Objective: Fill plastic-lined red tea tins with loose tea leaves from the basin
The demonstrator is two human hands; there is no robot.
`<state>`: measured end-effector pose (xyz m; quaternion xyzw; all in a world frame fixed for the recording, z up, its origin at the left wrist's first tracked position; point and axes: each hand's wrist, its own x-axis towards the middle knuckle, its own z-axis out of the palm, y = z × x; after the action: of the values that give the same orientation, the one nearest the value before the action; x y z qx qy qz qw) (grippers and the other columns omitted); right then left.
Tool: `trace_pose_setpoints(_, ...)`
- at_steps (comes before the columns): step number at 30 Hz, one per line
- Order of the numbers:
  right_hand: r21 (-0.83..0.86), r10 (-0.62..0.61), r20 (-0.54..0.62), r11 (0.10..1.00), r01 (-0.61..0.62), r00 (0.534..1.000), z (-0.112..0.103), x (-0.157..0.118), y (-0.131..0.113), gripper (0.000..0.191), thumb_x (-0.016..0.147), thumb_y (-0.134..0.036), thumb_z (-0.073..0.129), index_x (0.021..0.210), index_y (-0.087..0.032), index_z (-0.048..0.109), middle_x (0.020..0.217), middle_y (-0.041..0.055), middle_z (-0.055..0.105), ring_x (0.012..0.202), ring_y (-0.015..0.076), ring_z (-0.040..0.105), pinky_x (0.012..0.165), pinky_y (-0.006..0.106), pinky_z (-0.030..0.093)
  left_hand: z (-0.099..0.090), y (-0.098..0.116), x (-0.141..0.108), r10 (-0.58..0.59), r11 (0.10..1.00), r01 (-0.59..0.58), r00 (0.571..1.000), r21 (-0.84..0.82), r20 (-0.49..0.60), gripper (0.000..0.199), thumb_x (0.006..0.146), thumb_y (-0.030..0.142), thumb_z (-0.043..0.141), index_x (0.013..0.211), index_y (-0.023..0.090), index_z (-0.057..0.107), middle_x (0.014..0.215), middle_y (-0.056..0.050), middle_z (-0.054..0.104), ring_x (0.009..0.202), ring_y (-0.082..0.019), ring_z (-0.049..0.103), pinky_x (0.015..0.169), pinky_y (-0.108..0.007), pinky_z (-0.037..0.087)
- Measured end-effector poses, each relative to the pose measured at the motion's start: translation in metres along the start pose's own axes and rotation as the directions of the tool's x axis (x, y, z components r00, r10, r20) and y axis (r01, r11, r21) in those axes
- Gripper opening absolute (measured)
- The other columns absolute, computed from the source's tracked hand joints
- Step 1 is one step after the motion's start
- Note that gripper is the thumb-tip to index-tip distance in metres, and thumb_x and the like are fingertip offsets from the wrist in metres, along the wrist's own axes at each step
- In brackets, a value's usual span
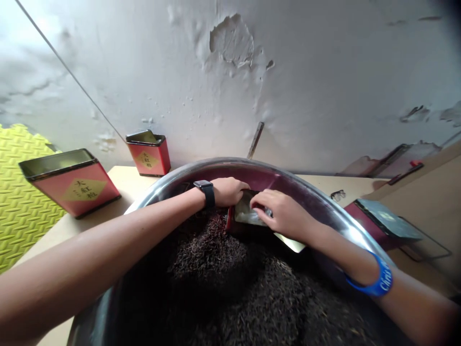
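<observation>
Left forearm point(108, 230) ran long across frame from lower left, wrist level. Right forearm point(334, 247) angled in from lower right. Left hand point(226, 192) sat knuckles-up, fingers curled down. Right hand point(283, 214) lay palm-down, fingers extended leftward, tips just beside left hand, not touching.

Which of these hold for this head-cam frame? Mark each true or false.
1. The left hand has a black watch at its wrist. True.
2. The left hand also has the blue wristband. False: the blue wristband is on the right arm.
3. The steel basin holds dark loose tea leaves. True.
4. The right hand is well away from any tin. False: the right hand is at the mouth of a red tin.
5. Two open red tins sit left of the basin. True.
</observation>
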<state>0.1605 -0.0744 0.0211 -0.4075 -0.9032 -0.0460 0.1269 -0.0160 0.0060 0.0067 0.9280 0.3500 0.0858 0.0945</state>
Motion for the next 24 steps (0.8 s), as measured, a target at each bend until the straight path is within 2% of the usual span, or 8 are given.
trace_pose_setpoints(2,0.135,-0.048,-0.135,0.989,0.066,0.99,-0.008,0.002,0.002,0.018,0.082,-0.016,0.043,0.092,-0.016,0.058,0.088,0.0061,0.062,0.083,0.0162,0.056,0.076,0.03,0.043,-0.002,-0.005,0.002,-0.005,0.999,0.003,0.999,-0.053,-0.048,0.037,0.086,0.027,0.035,0.119,0.022,0.052,0.112,-0.005,0.06,0.096,-0.018,0.057,0.083,-0.031,0.043)
trace_pose_setpoints(4,0.225,-0.047,-0.228,0.969,0.1,0.972,-0.012,0.002,0.006,0.02,0.082,-0.014,0.041,0.094,-0.016,0.057,0.088,0.0056,0.062,0.082,0.0151,0.055,0.075,0.029,0.043,-0.004,-0.007,0.003,0.057,0.985,-0.074,0.993,-0.155,-0.107,0.038,0.086,0.027,0.039,0.122,0.021,0.048,0.117,-0.005,0.057,0.103,-0.016,0.053,0.089,-0.029,0.04)
trace_pose_setpoints(7,0.283,0.046,-0.352,0.957,0.06,0.935,-0.015,-0.001,0.011,0.021,0.083,-0.013,0.042,0.095,-0.018,0.057,0.09,0.0044,0.062,0.081,0.0141,0.056,0.074,0.028,0.044,-0.008,-0.004,0.001,0.19,0.927,-0.229,0.97,-0.298,-0.152,0.041,0.082,0.031,0.05,0.122,0.021,0.047,0.12,-0.002,0.055,0.106,-0.013,0.051,0.091,-0.026,0.038)
trace_pose_setpoints(10,0.357,0.17,-0.428,0.934,-0.007,0.888,-0.017,-0.004,0.012,0.019,0.084,-0.016,0.044,0.098,-0.018,0.057,0.086,0.003,0.061,0.076,0.0125,0.056,0.07,0.026,0.044,-0.013,0.003,-0.001,0.211,0.907,-0.253,0.965,-0.336,-0.158,0.033,0.078,0.032,0.056,0.109,0.02,0.056,0.107,-0.002,0.062,0.096,-0.013,0.055,0.085,-0.025,0.041)
trace_pose_setpoints(14,0.418,0.206,-0.317,0.906,-0.059,0.926,-0.024,-0.005,0.015,0.023,0.086,-0.021,0.043,0.106,-0.017,0.053,0.073,0.0004,0.061,0.064,0.0111,0.056,0.059,0.024,0.043,-0.023,0.008,-0.003,0.075,0.905,-0.194,0.949,-0.38,-0.305,0.02,0.082,0.025,0.048,0.094,0.015,0.06,0.094,-0.004,0.064,0.085,-0.013,0.056,0.079,-0.027,0.043)
trace_pose_setpoints(17,0.268,0.147,-0.154,0.958,-0.102,0.977,-0.029,-0.002,0.023,0.019,0.083,-0.02,0.044,0.094,-0.016,0.059,0.076,0.0021,0.064,0.062,0.0117,0.055,0.056,0.024,0.04,-0.035,0.01,-0.008,0.045,0.844,-0.243,0.92,-0.478,-0.388,0.019,0.081,0.023,0.046,0.093,0.011,0.057,0.093,-0.006,0.063,0.084,-0.012,0.056,0.077,-0.026,0.044)
trace_pose_setpoints(21,0.161,0.047,0.162,0.984,-0.073,0.986,-0.036,-0.001,0.034,0.023,0.08,-0.017,0.043,0.082,-0.02,0.066,0.076,0.0015,0.067,0.063,0.013,0.058,0.058,0.025,0.039,-0.048,0.015,-0.017,0.198,0.827,-0.294,0.95,-0.479,-0.241,0.021,0.081,0.026,0.045,0.088,0.011,0.058,0.085,-0.004,0.063,0.077,-0.01,0.055,0.07,-0.024,0.042)
trace_pose_setpoints(24,0.064,0.088,0.222,0.992,-0.104,0.971,-0.038,-0.004,0.037,0.021,0.079,-0.025,0.047,0.084,-0.026,0.068,0.077,0.0001,0.068,0.065,0.0143,0.059,0.058,0.026,0.039,-0.05,0.016,-0.02,0.234,0.902,-0.252,0.968,-0.349,-0.094,0.026,0.083,0.027,0.039,0.08,0.013,0.062,0.073,-0.001,0.062,0.064,-0.008,0.052,0.062,-0.022,0.039)
